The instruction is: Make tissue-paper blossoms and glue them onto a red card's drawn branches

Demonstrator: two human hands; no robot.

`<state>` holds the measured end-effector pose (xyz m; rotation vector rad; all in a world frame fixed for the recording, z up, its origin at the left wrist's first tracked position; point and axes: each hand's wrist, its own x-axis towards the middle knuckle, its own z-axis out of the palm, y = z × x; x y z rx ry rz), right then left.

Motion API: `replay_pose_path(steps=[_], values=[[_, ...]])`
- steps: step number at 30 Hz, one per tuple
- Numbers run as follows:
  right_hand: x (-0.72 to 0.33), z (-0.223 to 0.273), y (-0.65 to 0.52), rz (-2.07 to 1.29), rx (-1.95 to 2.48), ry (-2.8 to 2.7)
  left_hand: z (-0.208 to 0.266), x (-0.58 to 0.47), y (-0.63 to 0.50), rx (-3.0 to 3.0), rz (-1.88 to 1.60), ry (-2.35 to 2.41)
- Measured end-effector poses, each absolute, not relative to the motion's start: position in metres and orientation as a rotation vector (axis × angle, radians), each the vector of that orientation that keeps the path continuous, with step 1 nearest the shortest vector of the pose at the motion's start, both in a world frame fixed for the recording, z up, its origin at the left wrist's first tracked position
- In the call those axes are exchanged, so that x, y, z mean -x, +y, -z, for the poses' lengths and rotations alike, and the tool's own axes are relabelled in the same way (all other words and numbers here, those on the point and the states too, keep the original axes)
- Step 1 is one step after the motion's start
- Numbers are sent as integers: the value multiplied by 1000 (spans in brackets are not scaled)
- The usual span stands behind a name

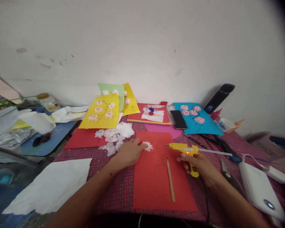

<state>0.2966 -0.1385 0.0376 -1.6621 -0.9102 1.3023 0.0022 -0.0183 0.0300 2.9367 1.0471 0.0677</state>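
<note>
Paper flower (147,146): white and ruffled, lying near the upper left edge of the red sheet (154,186), which is faintly drawn on.
Left grip: this hand (130,153) reaches over the sheet's edge, its fingertips on the flower's near side, probably to steady it; whether they pinch or merely press, I cannot tell from where I stand.
Right grip: that hand (196,161) is closed round the handle of the yellow glue gun (184,148), nozzle towards the flower but well apart from it. Holding it raised and nearly level seems meant to keep the tip off the paper (a small orange light glows on its side).
Wooden stick: pointed and loose, this piece (171,182) lies across the sheet below the nozzle, a possible nuisance to the right hand.
White scraps: a heap (118,133) sits just beyond the left hand, presumably for easy reach.
Right side: a knife-like tool (228,177) and white power bank (261,190) crowd the right forearm; the gun's cord (206,199) trails down the bench (116,186).
Back: yellow card (104,110) with flowers, black phone (179,119) touching a blue sheet (210,122).
</note>
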Motion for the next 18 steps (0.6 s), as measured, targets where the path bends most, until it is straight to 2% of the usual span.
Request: replay_pose_path(steps=[9,18], values=[[-268,-69,-115,-1181,1737,-1348,-34,9,-19,-2932,-118,906],[-225,-89,-71,-1033,1433,-2052,-33,17,-19,-2912,-120,838]])
